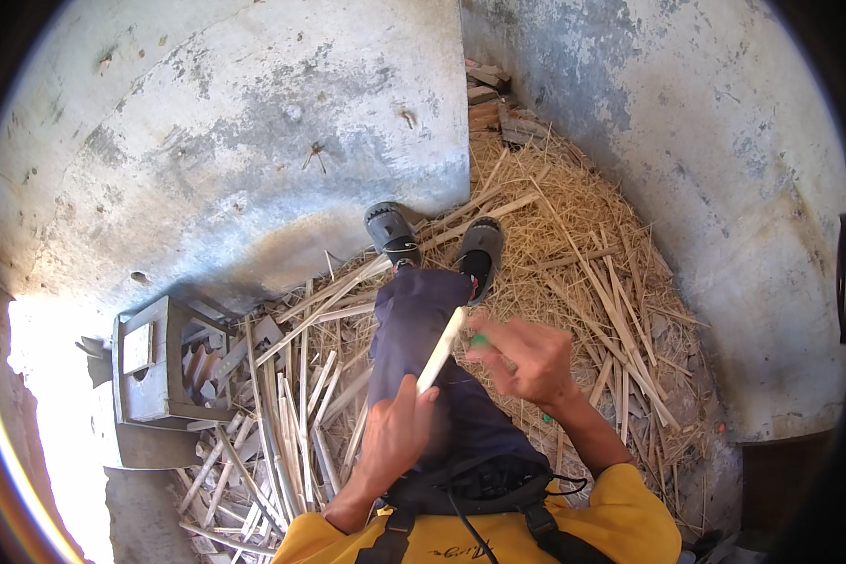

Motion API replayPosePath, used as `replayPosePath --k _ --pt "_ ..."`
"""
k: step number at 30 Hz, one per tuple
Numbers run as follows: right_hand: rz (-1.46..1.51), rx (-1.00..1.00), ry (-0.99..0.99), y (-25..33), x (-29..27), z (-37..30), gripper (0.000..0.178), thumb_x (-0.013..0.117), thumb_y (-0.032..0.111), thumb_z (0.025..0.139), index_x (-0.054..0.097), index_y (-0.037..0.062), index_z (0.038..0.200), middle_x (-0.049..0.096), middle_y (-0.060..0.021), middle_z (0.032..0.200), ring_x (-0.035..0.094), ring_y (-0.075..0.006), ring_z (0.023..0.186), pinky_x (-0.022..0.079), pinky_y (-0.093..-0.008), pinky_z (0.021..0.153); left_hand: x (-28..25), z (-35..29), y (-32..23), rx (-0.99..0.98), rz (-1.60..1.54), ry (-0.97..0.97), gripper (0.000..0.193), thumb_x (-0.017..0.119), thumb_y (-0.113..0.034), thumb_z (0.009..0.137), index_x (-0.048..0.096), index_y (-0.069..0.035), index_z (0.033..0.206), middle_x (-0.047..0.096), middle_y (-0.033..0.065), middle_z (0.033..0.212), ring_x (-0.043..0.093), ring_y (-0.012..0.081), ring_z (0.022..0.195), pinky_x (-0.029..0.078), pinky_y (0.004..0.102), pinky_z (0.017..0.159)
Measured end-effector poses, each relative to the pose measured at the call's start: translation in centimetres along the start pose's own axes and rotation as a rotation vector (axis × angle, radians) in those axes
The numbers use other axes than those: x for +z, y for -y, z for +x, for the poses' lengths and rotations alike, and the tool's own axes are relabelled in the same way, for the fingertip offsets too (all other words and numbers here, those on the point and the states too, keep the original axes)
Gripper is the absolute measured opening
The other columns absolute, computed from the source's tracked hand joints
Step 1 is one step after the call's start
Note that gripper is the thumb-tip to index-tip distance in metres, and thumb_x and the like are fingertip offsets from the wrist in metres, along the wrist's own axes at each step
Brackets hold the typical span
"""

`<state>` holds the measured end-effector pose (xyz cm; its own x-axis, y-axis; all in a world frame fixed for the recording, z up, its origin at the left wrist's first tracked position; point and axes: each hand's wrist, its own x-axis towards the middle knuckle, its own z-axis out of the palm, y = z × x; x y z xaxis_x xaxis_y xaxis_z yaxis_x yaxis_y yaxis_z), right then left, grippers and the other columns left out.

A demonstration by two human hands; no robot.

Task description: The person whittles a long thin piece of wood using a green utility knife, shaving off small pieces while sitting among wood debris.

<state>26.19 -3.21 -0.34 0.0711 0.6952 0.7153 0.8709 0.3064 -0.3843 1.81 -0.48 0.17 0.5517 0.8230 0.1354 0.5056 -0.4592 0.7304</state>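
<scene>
Walls (273,122): pale and patchy, rising at the far left and along the right.
Straw (578,211): spread over the floor, right of centre.
Split strips (282,414): loose, crossing one another at near left.
Dark trousers (409,315): in the middle, beneath both hands.
Grey box frame (144,402): open-sided, at left, beside the strips.
Right hand (531,355): fingers curled and blurred, just beside the far end of the pale stick (443,350); whether it grips anything cannot be told.
Left hand (395,430): closed on the stick's near end; a firm pinch should stop twisting.
Pale stick: slanting far-right above the trousers; best kept steady, fingers probably safest off its edges.
Green patch (479,339): at the right fingers, nature unclear.
</scene>
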Motion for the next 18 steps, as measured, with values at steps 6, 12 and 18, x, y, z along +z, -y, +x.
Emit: replayPosePath --k 6,12,18 --pt "-0.115 0.655 -0.148 -13.1 -4.8 0.2 0.038 0.060 0.035 0.111 0.081 0.0024 0.112 0.073 -0.0037 0.078 0.057 -0.0119 0.061 0.044 -0.0311 0.056 -1.4 -2.1 1.5 -0.168 -0.052 0.031 0.024 0.057 -0.020 0.110 0.058 0.000 0.098 0.058 0.0242 0.061 0.059 0.0492 0.058 0.043 0.0549 0.054" --pt "0.775 0.737 0.032 -5.9 -0.7 -0.3 0.034 0.070 0.030 0.106 0.076 0.0054 0.129 0.056 0.0069 0.076 0.044 -0.0031 0.065 0.033 -0.0224 0.059 -0.8 -0.4 4.0 -0.277 -0.562 0.292 0.059 0.040 -0.057 0.115 0.051 -0.008 0.084 0.042 0.0011 0.061 0.044 0.0153 0.055 0.034 0.0350 0.052" --pt "1.151 0.644 0.196 -0.7 0.2 1.7 0.032 0.074 0.016 0.103 0.074 0.0043 0.133 0.063 0.0063 0.092 0.049 -0.0003 0.072 0.036 -0.0197 0.061 -1.4 1.4 2.7 -0.442 -0.966 0.625 0.070 0.036 -0.075 0.108 0.048 -0.012 0.080 0.032 -0.0071 0.062 0.033 0.0048 0.049 0.026 0.0239 0.044"
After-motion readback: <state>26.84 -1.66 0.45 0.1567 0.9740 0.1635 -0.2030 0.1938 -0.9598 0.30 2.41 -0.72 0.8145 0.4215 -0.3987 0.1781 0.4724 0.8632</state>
